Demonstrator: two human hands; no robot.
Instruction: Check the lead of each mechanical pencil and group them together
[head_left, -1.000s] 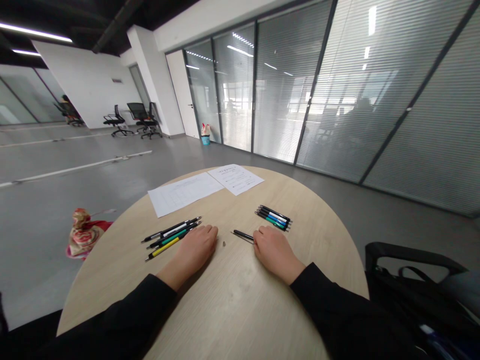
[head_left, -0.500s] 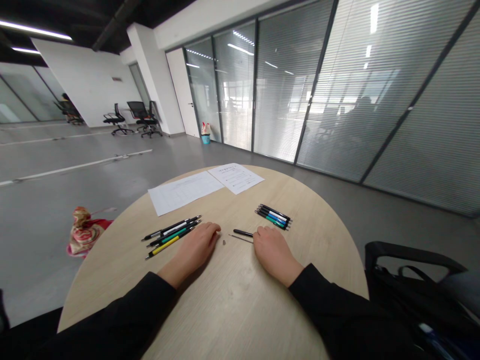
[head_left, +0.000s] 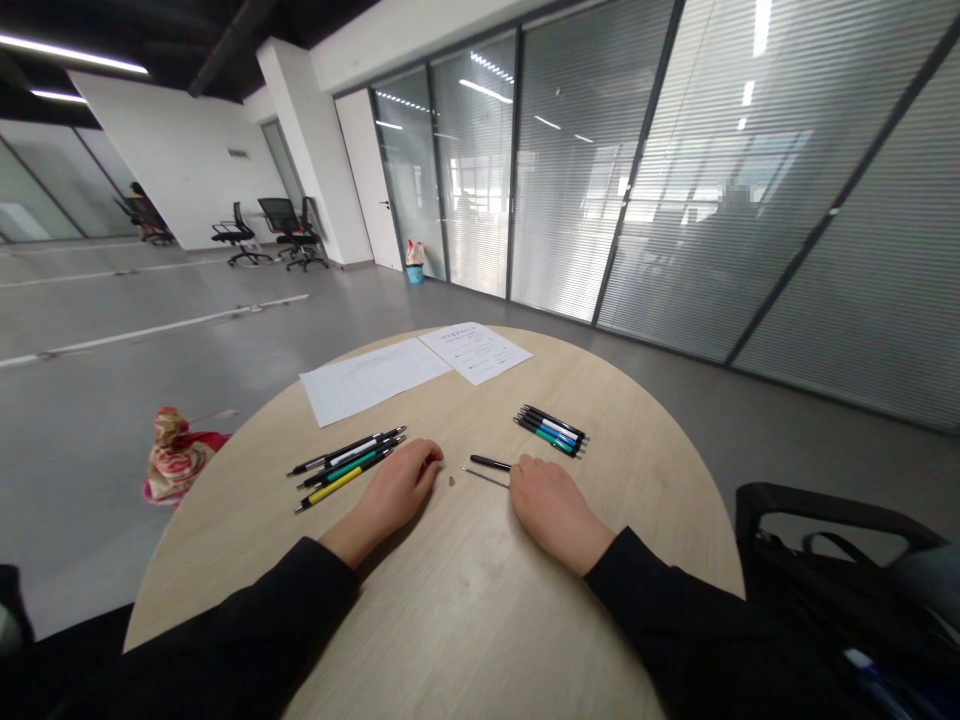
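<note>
My left hand (head_left: 399,492) rests on the table beside the left row of pens, its fingers curled loosely and no object showing in them. Those mechanical pens (head_left: 349,470) have white, green and yellow sections and lie side by side. My right hand (head_left: 553,507) lies palm down with fingers bent under, its fingertips hidden. A black pen barrel (head_left: 491,463) and a thin dark rod (head_left: 484,477) stick out to the left from its fingers; their right ends are covered, and whether they are gripped does not show. Between the hands sits a tiny grey piece (head_left: 451,481).
Another row of pens (head_left: 551,431), with white, blue and green sections, lies beyond my right hand. Two printed sheets (head_left: 375,380) are at the far side of the round table (head_left: 480,610). A black chair (head_left: 832,510) stands to the right; a patterned bundle (head_left: 178,457) is at left.
The view has shifted slightly. Both hands and the pens keep their places on the table.
</note>
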